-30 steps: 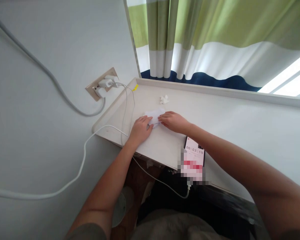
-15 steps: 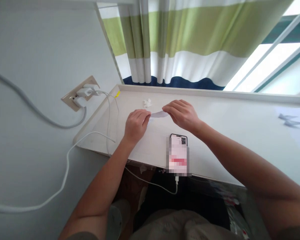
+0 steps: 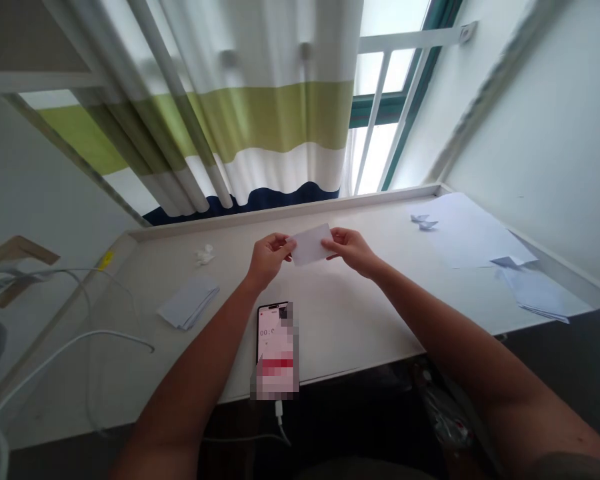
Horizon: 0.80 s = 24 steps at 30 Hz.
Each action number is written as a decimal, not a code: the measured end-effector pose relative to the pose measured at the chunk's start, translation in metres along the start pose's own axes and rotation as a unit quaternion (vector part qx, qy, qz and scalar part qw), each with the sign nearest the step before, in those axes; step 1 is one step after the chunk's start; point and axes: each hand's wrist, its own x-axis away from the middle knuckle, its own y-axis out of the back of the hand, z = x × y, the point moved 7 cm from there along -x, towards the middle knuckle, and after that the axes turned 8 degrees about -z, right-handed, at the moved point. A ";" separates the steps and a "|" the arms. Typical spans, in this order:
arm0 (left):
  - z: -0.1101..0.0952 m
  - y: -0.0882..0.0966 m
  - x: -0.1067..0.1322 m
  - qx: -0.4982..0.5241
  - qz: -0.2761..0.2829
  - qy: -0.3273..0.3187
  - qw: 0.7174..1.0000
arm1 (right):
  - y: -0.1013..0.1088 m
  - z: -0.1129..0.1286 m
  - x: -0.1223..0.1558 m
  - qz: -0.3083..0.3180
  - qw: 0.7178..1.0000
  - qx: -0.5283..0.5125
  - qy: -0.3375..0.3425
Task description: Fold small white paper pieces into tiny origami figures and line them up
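A small white rectangle of paper (image 3: 310, 244) is held up in the air above the white desk (image 3: 360, 333), with its flat face towards me. My left hand (image 3: 269, 257) pinches its left edge, and my right hand (image 3: 350, 252) grips its right edge between thumb and fingers. Below my hands, a phone (image 3: 275, 350) lies on the desk, its screen partly blurred. A crumpled white paper scrap (image 3: 206, 254) sits to the left of my left hand.
A stack of paper slips (image 3: 189, 301) lies at left. At right are a large white sheet (image 3: 465, 230), small folded paper shapes (image 3: 423, 221), and a loose paper pile (image 3: 535, 293). A white cable (image 3: 70, 340) crosses the desk's left end. A striped curtain (image 3: 260, 113) hangs behind.
My hands have lifted the paper from the desk, and its flat face now shows. The view has swung right and up, bringing more of the desk, window and paper items into sight.
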 end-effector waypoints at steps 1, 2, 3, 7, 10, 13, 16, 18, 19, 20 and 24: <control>0.005 -0.002 -0.002 -0.001 -0.001 0.006 1.000 | 0.001 -0.008 -0.004 0.004 1.000 -0.008 -0.011; 0.009 -0.004 -0.003 -0.001 -0.001 0.012 1.000 | 0.000 -0.016 -0.008 0.006 1.000 -0.018 -0.018; 0.013 -0.004 -0.003 0.000 0.002 0.020 1.000 | -0.001 -0.022 -0.010 0.007 0.999 -0.029 -0.022; 0.025 -0.002 0.003 -0.004 0.021 0.054 0.998 | -0.008 -0.041 -0.012 0.007 0.997 -0.066 -0.042; 0.028 0.001 0.010 -0.018 0.025 0.064 0.997 | -0.005 -0.043 -0.010 -0.028 0.995 -0.093 -0.030; 0.030 -0.005 0.018 -0.031 0.070 0.078 0.994 | 0.000 -0.035 -0.007 -0.050 0.994 -0.093 0.005; 0.030 -0.014 0.024 -0.033 0.118 0.085 0.989 | -0.003 -0.031 -0.001 -0.019 0.996 -0.080 0.015; 0.029 -0.015 0.024 -0.049 0.107 0.060 0.991 | -0.005 -0.029 0.003 -0.010 0.996 -0.092 0.021; 0.028 -0.014 0.023 -0.047 0.089 0.050 0.994 | -0.007 -0.029 0.005 -0.006 0.995 -0.102 0.018; 0.029 -0.014 0.022 -0.036 0.071 0.048 0.996 | -0.008 -0.030 0.007 0.001 0.994 -0.112 0.013; 0.035 -0.015 0.021 0.029 0.032 0.067 0.997 | -0.012 -0.031 0.008 0.028 0.993 -0.117 0.004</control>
